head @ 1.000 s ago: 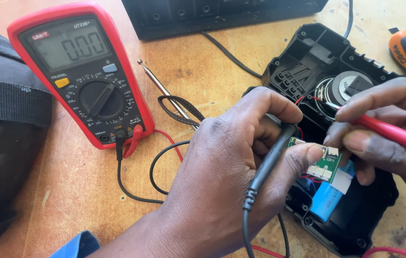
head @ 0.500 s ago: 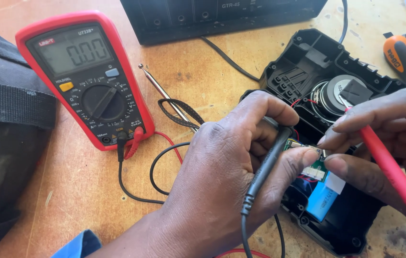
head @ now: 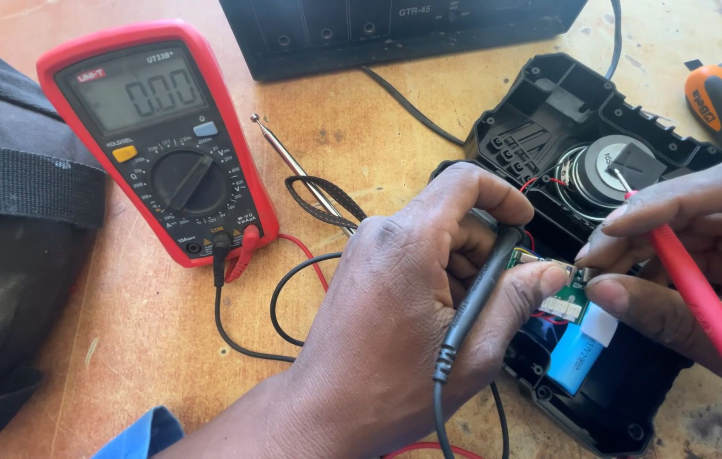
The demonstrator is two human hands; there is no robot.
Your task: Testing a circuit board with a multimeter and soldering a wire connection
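Probing a small green circuit board inside the opened black plastic speaker casing, left hand pinching the black test probe, right hand pinching the red test probe, red-cased digital multimeter propped nearby for reading.

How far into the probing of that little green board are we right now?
Done: the black casing lies open, with speaker and blue battery cell exposed, and both leads are plugged into the red multimeter. In hand: the left hand holds the black probe at the green board; the right hand holds the red probe by it. Left: the display shows all zeros, so no value yet.
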